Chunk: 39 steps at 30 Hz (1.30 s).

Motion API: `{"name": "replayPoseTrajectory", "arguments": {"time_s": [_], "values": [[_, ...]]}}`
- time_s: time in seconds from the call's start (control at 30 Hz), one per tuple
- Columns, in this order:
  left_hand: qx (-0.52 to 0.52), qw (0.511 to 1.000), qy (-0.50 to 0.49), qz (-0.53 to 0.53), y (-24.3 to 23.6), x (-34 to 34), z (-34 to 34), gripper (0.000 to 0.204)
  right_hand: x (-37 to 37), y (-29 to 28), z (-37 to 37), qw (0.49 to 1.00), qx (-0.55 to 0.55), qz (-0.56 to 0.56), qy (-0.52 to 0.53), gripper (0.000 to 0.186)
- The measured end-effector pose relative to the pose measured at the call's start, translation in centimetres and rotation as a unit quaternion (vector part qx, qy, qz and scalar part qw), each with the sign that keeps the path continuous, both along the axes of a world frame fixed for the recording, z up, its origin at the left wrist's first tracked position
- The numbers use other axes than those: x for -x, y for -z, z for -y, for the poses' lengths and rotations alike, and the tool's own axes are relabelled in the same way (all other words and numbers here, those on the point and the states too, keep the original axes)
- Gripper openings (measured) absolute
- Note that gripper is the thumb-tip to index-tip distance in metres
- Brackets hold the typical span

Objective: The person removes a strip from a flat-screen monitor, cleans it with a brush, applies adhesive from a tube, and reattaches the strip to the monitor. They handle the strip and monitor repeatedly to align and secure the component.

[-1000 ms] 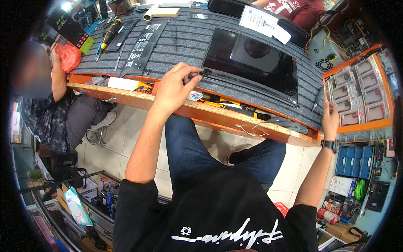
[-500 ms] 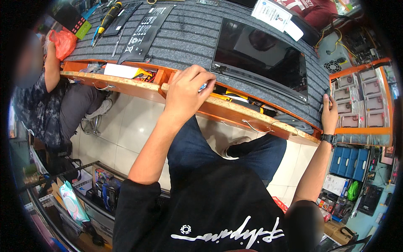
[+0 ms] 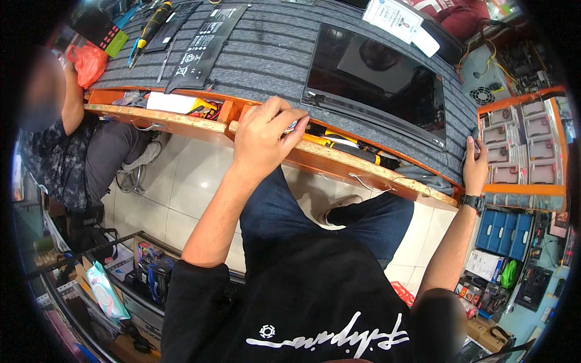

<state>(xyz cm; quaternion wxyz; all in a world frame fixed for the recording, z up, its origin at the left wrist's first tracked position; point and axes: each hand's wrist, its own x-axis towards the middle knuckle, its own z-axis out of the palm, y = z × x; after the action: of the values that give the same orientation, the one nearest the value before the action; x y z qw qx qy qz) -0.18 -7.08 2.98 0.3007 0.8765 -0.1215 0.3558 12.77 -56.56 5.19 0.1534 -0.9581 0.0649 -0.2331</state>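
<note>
My left hand [image 3: 266, 138] is over the left end of a partly pulled-out wooden drawer [image 3: 357, 156]. Its fingers are pinched together, with a small blue-and-white bit [image 3: 292, 126] peeking out between them; most of that is hidden. My right hand [image 3: 475, 166] rests at the right edge of the table, fingers stretched along it, with a small dark thing [image 3: 474, 132] near the fingertips. Between the hands, a black laptop screen panel [image 3: 375, 88] lies on the grey ribbed mat [image 3: 272, 66]. Yellow-and-black tools [image 3: 342, 144] show inside the drawer.
Left on the mat lie a flat black battery [image 3: 203, 54] and a yellow-and-black screwdriver [image 3: 154, 24]. A second drawer [image 3: 157, 118] juts out before a seated person [image 3: 72, 145]. A card [image 3: 393, 21] lies beyond the panel; an orange-framed case [image 3: 523, 148] stands at the right.
My left hand has turned and shifted very slightly, its fingers still pinched over the drawer. The right hand stays at the table edge. The whole view has shifted a little.
</note>
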Motion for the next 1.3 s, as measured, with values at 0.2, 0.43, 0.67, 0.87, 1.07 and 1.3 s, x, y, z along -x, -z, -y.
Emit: {"name": "replayPoseTrajectory", "arguments": {"time_s": [0.2, 0.43, 0.67, 0.87, 1.07, 1.3], "values": [[0.138, 0.986, -0.032, -0.089, -1.9, -0.4, 1.1, 0.020, 0.1, 0.3, 0.2, 1.000, 0.010, 0.013, -0.006, 0.068], [0.107, 0.990, -0.011, -0.093, -2.0, -1.6, 1.0, 0.013, 0.5, -0.1, 0.3, 0.999, -0.032, -0.029, 0.028, 0.066], [0.101, 0.987, -0.008, -0.127, -2.8, -1.8, 0.8, 0.008, 1.1, -1.4, -1.7, 0.994, -0.106, -0.016, 0.021, 0.062], [0.201, 0.969, -0.023, -0.142, -1.9, -2.3, 0.6, 0.017, 3.9, -1.3, 1.5, 0.961, -0.270, 0.034, -0.052, 0.049], [0.140, 0.986, -0.009, -0.093, 3.2, 0.1, -4.0, 0.016, 13.0, -1.2, 7.2, 0.961, -0.207, 0.184, 0.002, 0.037], [-0.242, 0.967, -0.048, 0.061, -3.2, 2.8, 0.0, 0.042, 23.0, 5.1, 15.8, 0.807, -0.545, 0.180, 0.140, 0.042]]}}
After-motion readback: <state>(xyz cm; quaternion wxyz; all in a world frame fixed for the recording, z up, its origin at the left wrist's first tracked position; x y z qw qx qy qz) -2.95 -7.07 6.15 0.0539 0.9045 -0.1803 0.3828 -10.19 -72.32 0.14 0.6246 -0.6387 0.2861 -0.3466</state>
